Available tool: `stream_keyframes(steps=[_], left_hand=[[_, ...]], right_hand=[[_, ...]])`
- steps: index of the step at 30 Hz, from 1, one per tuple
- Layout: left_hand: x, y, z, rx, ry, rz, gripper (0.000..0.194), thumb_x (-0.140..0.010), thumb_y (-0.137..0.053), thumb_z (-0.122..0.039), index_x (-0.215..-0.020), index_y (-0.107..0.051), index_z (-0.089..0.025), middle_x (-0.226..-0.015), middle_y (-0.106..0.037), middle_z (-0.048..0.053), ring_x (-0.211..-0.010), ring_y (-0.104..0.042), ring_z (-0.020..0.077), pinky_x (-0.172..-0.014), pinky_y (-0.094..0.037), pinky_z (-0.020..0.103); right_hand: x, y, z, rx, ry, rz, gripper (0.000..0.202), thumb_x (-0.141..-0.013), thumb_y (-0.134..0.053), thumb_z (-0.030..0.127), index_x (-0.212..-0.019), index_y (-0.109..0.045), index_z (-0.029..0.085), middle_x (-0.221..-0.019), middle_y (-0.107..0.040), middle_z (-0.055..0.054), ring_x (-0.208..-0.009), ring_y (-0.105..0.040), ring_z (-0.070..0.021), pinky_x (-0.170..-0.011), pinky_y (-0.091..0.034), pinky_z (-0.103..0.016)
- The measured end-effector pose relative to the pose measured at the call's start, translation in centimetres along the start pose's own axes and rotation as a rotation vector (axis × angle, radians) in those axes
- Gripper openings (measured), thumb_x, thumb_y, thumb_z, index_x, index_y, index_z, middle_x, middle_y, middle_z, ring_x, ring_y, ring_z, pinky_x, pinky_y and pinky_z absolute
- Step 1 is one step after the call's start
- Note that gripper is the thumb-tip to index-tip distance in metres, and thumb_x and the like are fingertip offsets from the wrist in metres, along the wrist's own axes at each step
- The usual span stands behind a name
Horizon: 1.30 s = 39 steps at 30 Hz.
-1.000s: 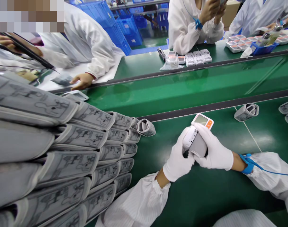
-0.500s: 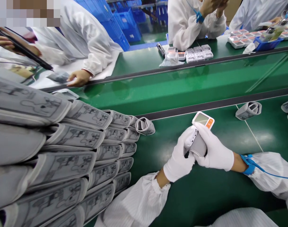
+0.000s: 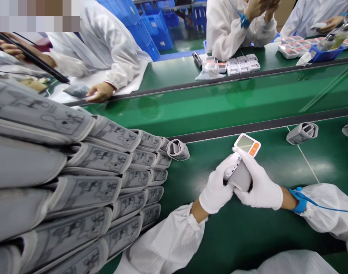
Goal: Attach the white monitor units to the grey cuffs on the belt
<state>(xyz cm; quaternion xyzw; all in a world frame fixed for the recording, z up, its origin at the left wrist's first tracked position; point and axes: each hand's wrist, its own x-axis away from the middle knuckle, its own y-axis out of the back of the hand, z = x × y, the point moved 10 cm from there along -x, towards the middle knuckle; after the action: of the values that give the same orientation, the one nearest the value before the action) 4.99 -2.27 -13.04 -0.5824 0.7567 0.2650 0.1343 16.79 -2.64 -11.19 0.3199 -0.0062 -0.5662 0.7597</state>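
Note:
In white gloves, my left hand (image 3: 218, 188) and my right hand (image 3: 258, 182) are closed together around a wrist blood pressure monitor. Its white case (image 3: 232, 169) faces my left fingers, with small dark openings along the side. The grey cuff (image 3: 241, 178) bulges out between my palms, and my right hand wraps its far side. My fingers hide the rest of it. Just past my fingertips lies another white monitor (image 3: 247, 145) with a grey screen and orange buttons, partly covered by my right fingers.
Stacked grey cuffs (image 3: 88, 194) with printed drawings fill the left. One rolled cuff (image 3: 178, 150) stands beside them, another (image 3: 302, 134) at right. Beyond the green conveyor belt (image 3: 191, 112), people in white coats sit near white monitors (image 3: 242, 64) and a blue tray (image 3: 326, 53).
The view has shifted slightly. My hands keep nearly the same hold, with the cuff turned a little between them. A co-worker's hand at the far right has moved slightly.

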Motion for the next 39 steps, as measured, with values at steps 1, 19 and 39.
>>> stream_keyframes(steps=[1, 19, 39], left_hand=[[-0.1, 0.5, 0.0, 0.002, 0.007, -0.04, 0.07, -0.087, -0.068, -0.008, -0.149, -0.044, -0.03, -0.143, -0.062, 0.008, -0.125, -0.066, 0.0245, -0.104, -0.057, 0.035], [-1.5, 1.3, 3.7, 0.567, 0.532, 0.056, 0.033, -0.091, -0.072, -0.03, -0.122, -0.07, -0.019, -0.122, -0.073, 0.009, -0.112, -0.068, 0.0279, -0.101, -0.054, 0.042], [-1.1, 1.7, 3.8, 0.208, 0.552, -0.031, 0.007, -0.09, -0.068, -0.023, -0.094, -0.068, -0.017, -0.093, -0.072, 0.003, -0.087, -0.064, 0.0193, -0.08, -0.053, 0.03]], right_hand=[[0.1, -0.1, -0.3, -0.047, -0.046, 0.023, 0.101, -0.082, -0.073, 0.025, -0.167, -0.018, 0.023, -0.168, -0.03, -0.014, -0.153, -0.036, -0.0361, -0.125, -0.038, -0.05], [-0.7, 1.4, -1.4, -0.135, 0.121, -0.085, 0.053, -0.1, -0.064, 0.022, -0.151, -0.055, 0.023, -0.122, -0.074, -0.006, -0.096, -0.072, -0.0158, -0.093, -0.059, -0.028], [-1.3, 0.1, -2.7, -0.043, -0.039, -0.121, 0.01, -0.089, -0.068, 0.023, -0.098, -0.068, 0.02, -0.084, -0.065, -0.003, -0.076, -0.062, -0.0178, -0.072, -0.053, -0.03]])
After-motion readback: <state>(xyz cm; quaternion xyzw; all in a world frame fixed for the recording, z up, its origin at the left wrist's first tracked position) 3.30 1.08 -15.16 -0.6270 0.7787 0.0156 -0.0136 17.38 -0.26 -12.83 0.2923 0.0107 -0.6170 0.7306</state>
